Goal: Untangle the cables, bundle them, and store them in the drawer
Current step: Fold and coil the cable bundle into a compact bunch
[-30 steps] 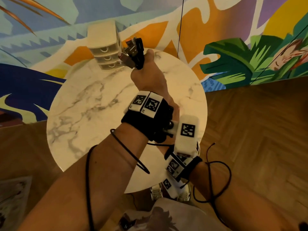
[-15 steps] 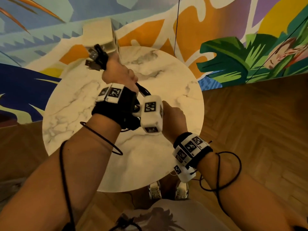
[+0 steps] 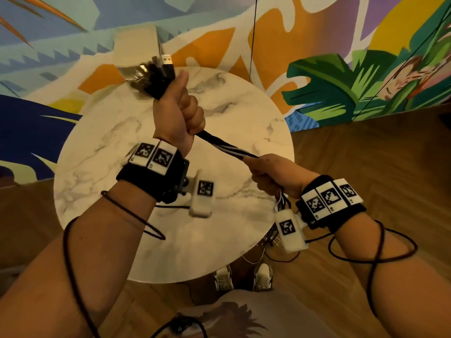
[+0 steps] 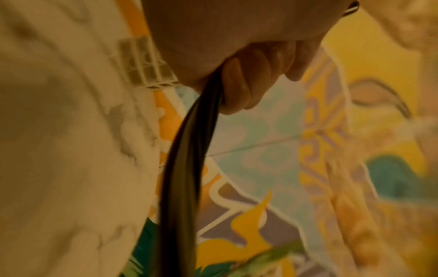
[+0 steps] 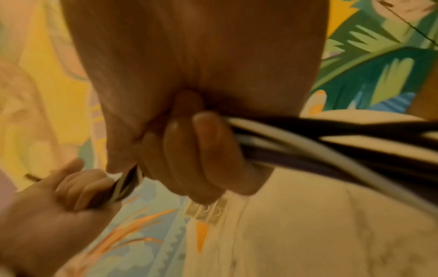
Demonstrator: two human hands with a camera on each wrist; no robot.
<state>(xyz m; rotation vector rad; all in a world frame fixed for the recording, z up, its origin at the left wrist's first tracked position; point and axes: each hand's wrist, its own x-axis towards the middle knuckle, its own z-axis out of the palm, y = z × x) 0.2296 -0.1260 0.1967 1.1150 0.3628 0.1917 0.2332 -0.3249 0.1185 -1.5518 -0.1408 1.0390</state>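
Cables (image 3: 225, 145) taut betw. both fists, above table (image 3: 102, 152) edge.

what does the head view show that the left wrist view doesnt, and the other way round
Only the head view shows the connector ends sticking up out of the left hand, the right hand gripping the cables further along, the white strands among the black ones, and the slack hanging past the table edge.

Only the left wrist view shows the left hand's curled fingers from beneath.

Both show the left hand holding the cable bundle, the marble table and the drawer unit.
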